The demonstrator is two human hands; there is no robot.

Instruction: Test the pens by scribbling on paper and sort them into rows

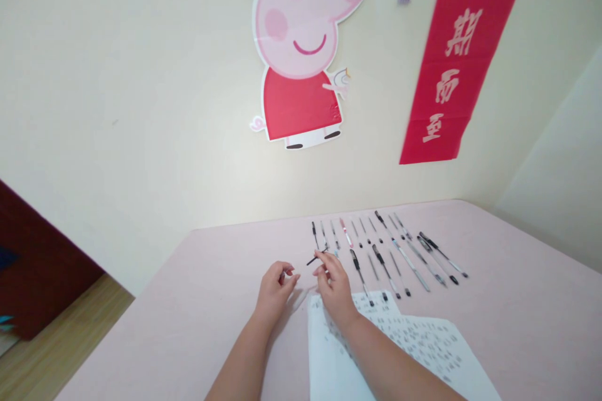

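My right hand (335, 288) is above the top edge of the written sheets, its fingertips pinching a thin black pen piece (311, 260) that points left. Whether this is a cap, a refill or a whole pen is too small to tell. To its left, my left hand (276, 291) hovers over the table with loosely curled fingers, a gap between thumb and forefinger, and nothing visible in it. Beyond my right hand, pens and pen parts lie in two rows, among them a black-gripped pen (361, 276), a pink pen (346, 233) and a pale blue pen (411, 266).
White sheets with handwriting (423, 341) lie under my right forearm. The pink tabletop (188, 313) meets a pale wall bearing a cartoon pig sticker (301, 103) and a red banner (442, 100). Wooden floor (70, 332) shows past the table's left edge.
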